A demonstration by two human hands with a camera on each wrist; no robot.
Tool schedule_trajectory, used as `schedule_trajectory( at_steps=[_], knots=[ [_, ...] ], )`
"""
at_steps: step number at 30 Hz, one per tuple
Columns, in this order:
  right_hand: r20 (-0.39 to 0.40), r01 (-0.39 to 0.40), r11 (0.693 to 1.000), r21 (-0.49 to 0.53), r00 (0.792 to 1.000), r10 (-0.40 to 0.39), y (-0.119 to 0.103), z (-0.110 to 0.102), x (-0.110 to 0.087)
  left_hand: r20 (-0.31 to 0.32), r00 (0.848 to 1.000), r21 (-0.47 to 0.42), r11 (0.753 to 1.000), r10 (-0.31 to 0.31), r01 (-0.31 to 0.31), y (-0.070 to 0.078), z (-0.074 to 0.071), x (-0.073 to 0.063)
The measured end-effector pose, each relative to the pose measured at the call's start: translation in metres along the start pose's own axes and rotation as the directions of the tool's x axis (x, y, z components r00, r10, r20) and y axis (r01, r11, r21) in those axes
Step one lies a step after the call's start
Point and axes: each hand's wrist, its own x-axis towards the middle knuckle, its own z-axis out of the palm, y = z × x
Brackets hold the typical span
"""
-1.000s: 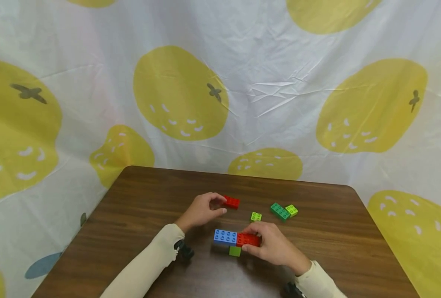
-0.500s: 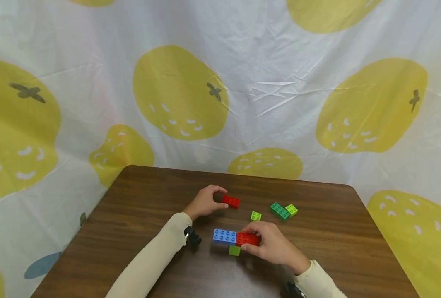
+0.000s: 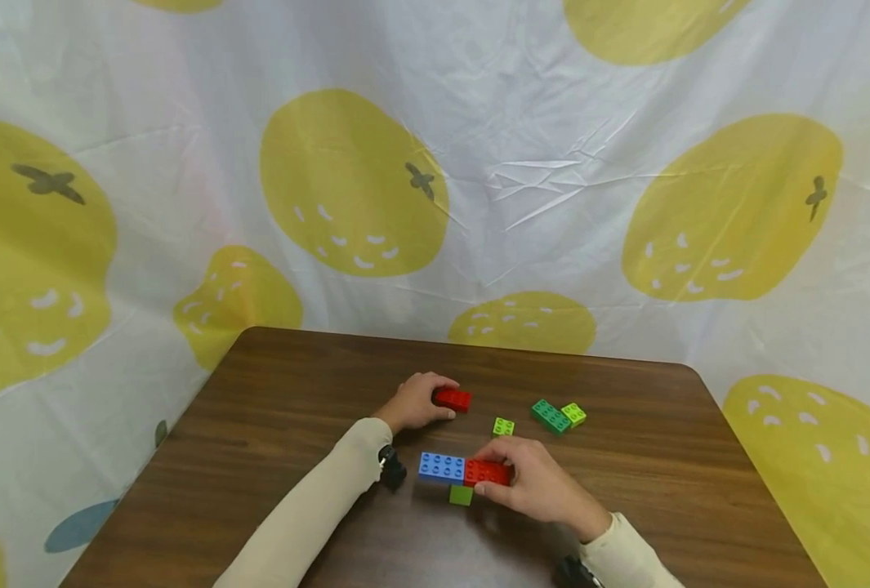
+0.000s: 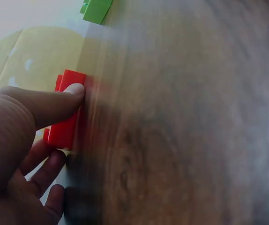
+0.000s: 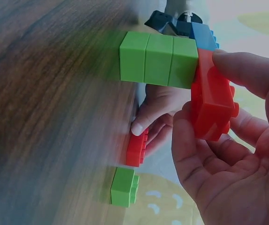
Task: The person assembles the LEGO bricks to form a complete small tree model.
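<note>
Two hands are seen in the head view: a loose red brick (image 3: 455, 399) on the table (image 3: 295, 367) is grasped between thumb and fingers of the left hand (image 3: 414, 402), while a joined red brick (image 3: 483, 471), beside a blue brick (image 3: 442, 467) atop a green column (image 3: 461, 495), is gripped by the right hand (image 3: 533, 486), presumably for steadiness. From the left wrist, the loose red brick's side is pressed by the thumb. From the right wrist, the column's top is set under the red-blue joint, apparently so both are supported. No container is seen.

Red bricks (image 3: 457, 398), blue brick (image 3: 440, 467), lime bricks (image 3: 504, 427), deep-green brick (image 3: 550, 416), brown wood-grained table (image 3: 317, 384), white cloth (image 3: 523, 245) with yellow fruit pattern
</note>
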Motion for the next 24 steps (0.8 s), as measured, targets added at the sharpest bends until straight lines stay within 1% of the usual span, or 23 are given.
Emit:
schedule_trajectory(
  at_steps=[2,4,7,12,17,24],
  knots=[
    [0.003,-0.004,1.000,0.006,1.000,0.004,0.000,0.000,0.000,-0.009,1.000,0.013,1.000,-0.006,0.006,0.001,0.001,0.000],
    [0.004,-0.009,1.000,0.007,1.000,0.009,0.001,0.001,0.000,-0.013,1.000,0.004,1.000,-0.013,0.013,0.001,0.002,0.001],
    [0.002,-0.009,1.000,0.003,1.000,0.009,0.001,0.001,0.000,-0.024,1.000,-0.027,1.000,-0.009,0.008,0.000,0.003,0.001],
    [0.003,-0.009,1.000,-0.008,1.000,0.009,0.002,0.001,0.000,-0.031,1.000,-0.081,0.997,-0.003,0.000,-0.002,0.000,-0.003],
    [0.008,-0.012,1.000,-0.009,1.000,0.012,0.002,0.001,-0.001,-0.032,0.999,-0.088,0.996,-0.003,0.000,0.000,-0.008,-0.008],
    [-0.008,-0.025,0.999,-0.021,1.000,0.025,0.002,0.002,-0.001,-0.027,1.000,-0.129,0.992,0.010,-0.013,0.017,-0.026,-0.020]
  ],
)
